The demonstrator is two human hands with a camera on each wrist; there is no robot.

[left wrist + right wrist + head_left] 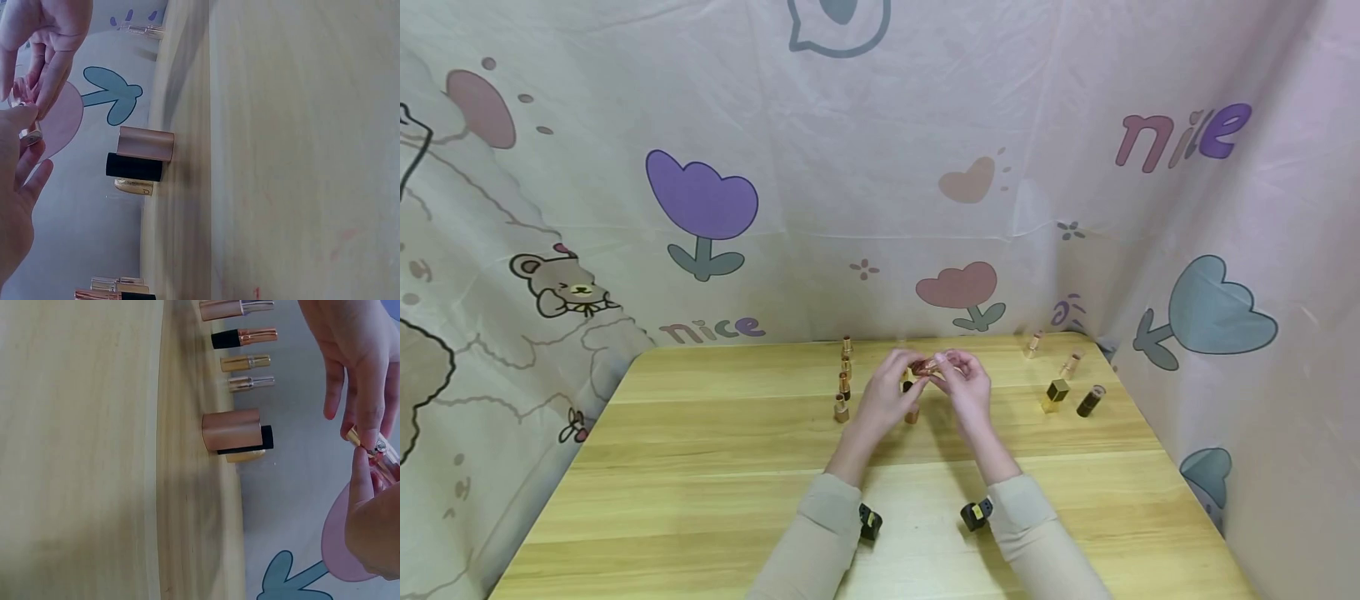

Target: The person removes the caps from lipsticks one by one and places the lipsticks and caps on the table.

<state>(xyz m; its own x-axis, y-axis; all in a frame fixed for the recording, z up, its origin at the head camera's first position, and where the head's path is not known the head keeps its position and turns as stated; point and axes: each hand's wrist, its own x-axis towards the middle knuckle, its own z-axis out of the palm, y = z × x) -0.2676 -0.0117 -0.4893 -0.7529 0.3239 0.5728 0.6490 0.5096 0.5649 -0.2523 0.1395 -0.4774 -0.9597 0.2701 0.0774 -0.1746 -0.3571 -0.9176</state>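
Note:
Both hands meet above the table at the middle of the head view, around one small lipstick (927, 367) with a gold end and a clear pinkish part. My left hand (883, 404) pinches the gold end (355, 436). At the clear pinkish part (389, 461), my right hand (967, 390) grips with thumb and fingers. Below the hands, a rose-gold cylinder (147, 144), a black one (132, 167) and a gold one (132, 185) stand upright in a line. The fingers cover much of the lipstick.
Left of the hands, several uncapped lipstick tubes, the nearest (842, 408) rose-gold, stand in a row. On the right are two pinkish clear tubes (1033, 345) (1070, 365), a gold square-topped tube (1056, 395) and a dark tube (1091, 401). A patterned cloth (820, 208) hangs behind the table.

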